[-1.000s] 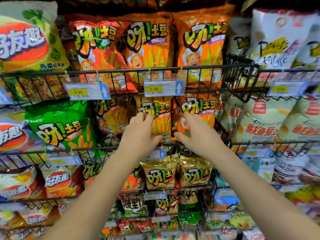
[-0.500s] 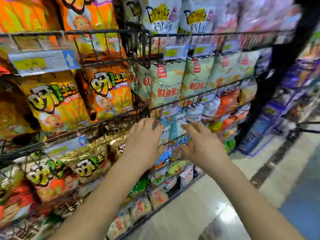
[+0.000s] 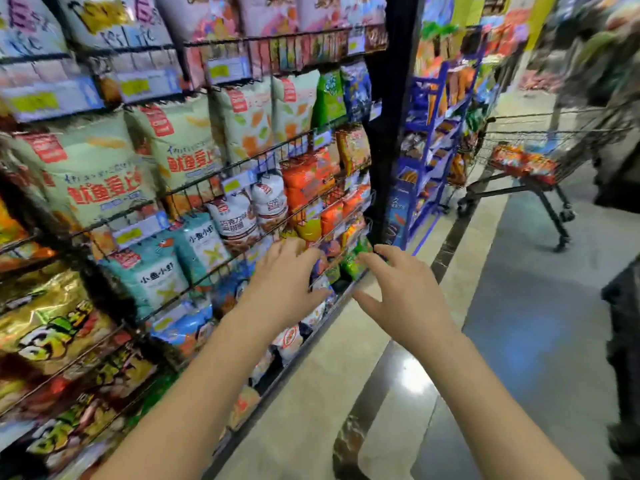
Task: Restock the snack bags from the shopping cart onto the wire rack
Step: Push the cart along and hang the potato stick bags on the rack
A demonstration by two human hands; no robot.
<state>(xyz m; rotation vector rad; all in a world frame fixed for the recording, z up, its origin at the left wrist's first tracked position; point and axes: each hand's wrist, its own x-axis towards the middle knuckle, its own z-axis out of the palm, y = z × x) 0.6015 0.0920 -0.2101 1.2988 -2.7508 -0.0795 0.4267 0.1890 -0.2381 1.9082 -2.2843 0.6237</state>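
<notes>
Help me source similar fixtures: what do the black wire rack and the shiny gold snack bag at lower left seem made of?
Black wire rack: thin dark rods, likely painted or coated metal. Shiny gold snack bag: crinkled, glinting film, probably metallised plastic.

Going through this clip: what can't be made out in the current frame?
- Head view, bags in the shopping cart: distant and motion-blurred, so count and brand are unreadable.
- Head view, price tags on the wire rack: blurred, numbers illegible.
- Head view, left hand: blur hides whether its fingertips touch the packets behind.
- Head view, dark shape: cut off by the right edge, unidentifiable.
</notes>
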